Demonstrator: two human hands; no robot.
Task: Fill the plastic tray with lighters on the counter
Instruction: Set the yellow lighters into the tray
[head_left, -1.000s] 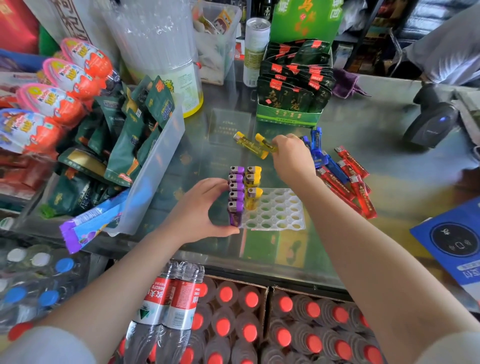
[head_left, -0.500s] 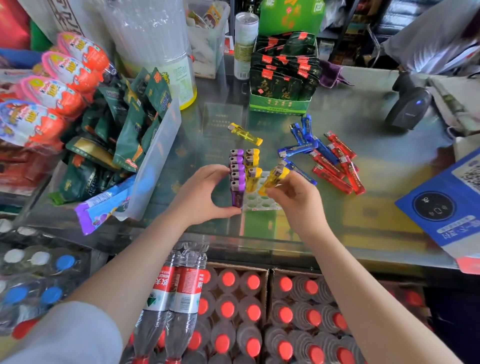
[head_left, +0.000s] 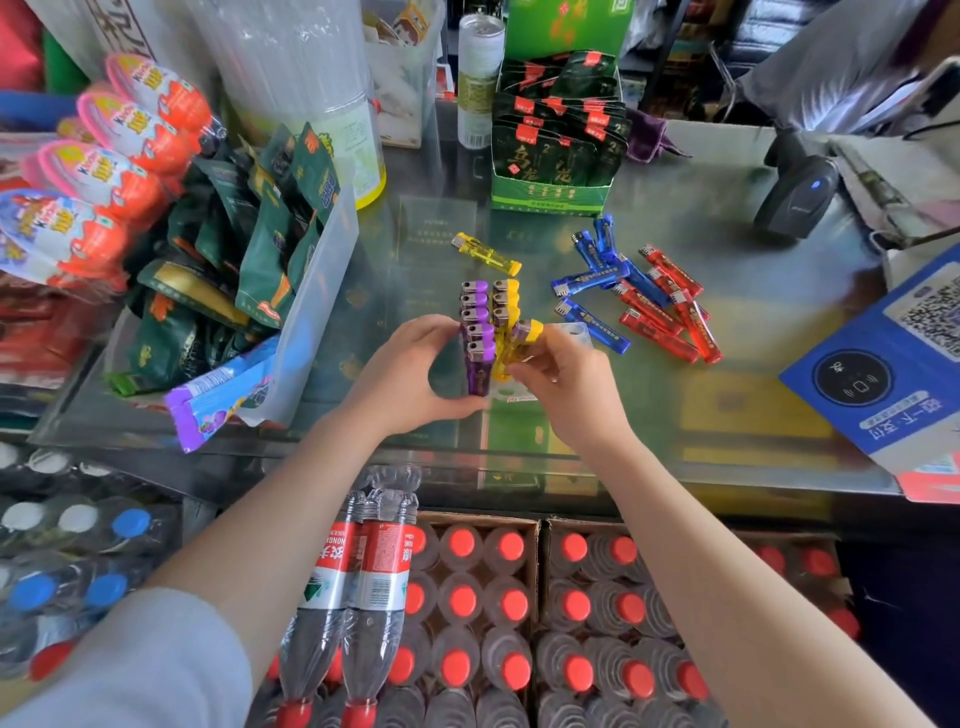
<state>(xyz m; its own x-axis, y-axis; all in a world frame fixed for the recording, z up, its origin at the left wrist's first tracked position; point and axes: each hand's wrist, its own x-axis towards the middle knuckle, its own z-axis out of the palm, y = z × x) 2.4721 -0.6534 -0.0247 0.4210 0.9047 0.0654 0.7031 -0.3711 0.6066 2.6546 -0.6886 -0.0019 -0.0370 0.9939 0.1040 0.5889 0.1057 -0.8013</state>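
The left hand (head_left: 410, 374) cups the purple row (head_left: 475, 332) standing in the plastic tray (head_left: 574, 332), while the right hand (head_left: 563, 387) pinches a yellow lighter (head_left: 519, 345), tilted at the second row. One yellow lighter (head_left: 485, 253), plus blue lighters (head_left: 597, 280) and red lighters (head_left: 670, 306), lie loose on the counter (head_left: 727, 249), so most filling looks undone.

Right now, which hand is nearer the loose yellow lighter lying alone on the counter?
Right, narrowly. The right hand sits below and slightly right of the loose yellow lighter, holding another yellow lighter; the left hand grips the tray's left side, farther down-left.
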